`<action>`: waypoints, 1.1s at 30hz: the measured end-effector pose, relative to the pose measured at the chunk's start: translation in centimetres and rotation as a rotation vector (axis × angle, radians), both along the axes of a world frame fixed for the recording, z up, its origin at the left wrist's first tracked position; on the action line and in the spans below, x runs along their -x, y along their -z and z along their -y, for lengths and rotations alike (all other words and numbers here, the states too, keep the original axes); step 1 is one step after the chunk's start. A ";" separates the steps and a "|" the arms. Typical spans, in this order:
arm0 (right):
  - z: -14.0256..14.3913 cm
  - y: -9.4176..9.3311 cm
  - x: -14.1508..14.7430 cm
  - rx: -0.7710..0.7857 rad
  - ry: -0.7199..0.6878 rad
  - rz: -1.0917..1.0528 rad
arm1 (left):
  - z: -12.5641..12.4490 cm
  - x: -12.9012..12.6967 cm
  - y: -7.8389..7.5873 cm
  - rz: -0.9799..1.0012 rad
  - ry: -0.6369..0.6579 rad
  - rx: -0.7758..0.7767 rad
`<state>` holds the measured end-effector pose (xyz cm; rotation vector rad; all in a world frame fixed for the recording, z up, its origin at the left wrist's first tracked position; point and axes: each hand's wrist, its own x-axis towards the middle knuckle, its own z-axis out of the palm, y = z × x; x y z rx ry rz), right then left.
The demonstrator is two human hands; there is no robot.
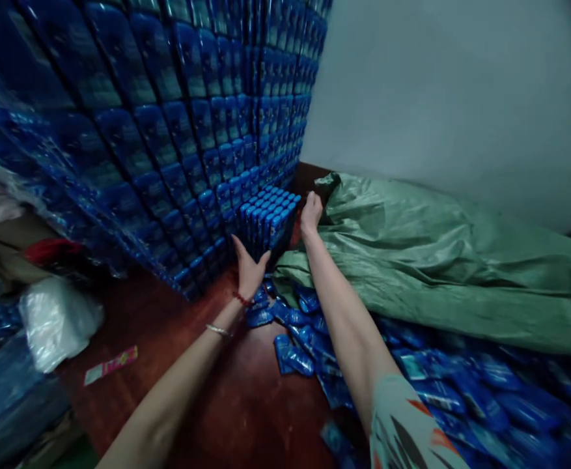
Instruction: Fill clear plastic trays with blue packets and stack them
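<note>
Left hand (249,270), open-palmed, and right hand (310,212), loosely curled, bracket a low block of upright glossy blue plastic packets (268,218); light, slippery, probably best squeezed from both sides.

Single head-worn view, looking forward and down along both outstretched forearms; near, tilted, toward floor (207,391) and wall (461,98) corner.

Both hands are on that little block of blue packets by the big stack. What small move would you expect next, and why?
Probably a push of the small block of packets toward the tall stack. The left hand presses its front, the right hand its far side, and the block stands slightly proud of the wall.
</note>
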<state>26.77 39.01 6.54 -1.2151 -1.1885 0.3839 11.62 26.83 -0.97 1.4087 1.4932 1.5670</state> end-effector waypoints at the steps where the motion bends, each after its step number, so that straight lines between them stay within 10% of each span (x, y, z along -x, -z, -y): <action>1: 1.6 -0.5 0.1 -0.015 0.015 0.007 | 1.3 1.2 0.9 0.010 -0.022 -0.012; 6: 13.1 0.8 2.4 0.147 -0.426 0.502 | 6.6 4.1 5.6 -0.227 0.155 0.099; 10: 21.0 5.4 4.0 0.445 -0.354 1.069 | 6.6 2.2 6.1 -0.482 0.306 0.227; 15: 26.7 8.4 3.1 0.429 -0.338 1.154 | 8.3 1.0 4.2 -0.534 0.424 0.218; 24: 36.3 8.2 -0.9 0.357 -0.456 1.141 | 21.6 -1.1 4.9 -0.183 0.575 0.225; 28: 40.0 6.9 -2.6 0.424 -0.387 1.173 | 17.7 -0.8 3.7 -0.187 0.273 0.252; 33: 43.8 4.4 -5.6 0.339 -0.137 1.117 | 6.0 -0.6 2.6 -0.594 0.381 0.248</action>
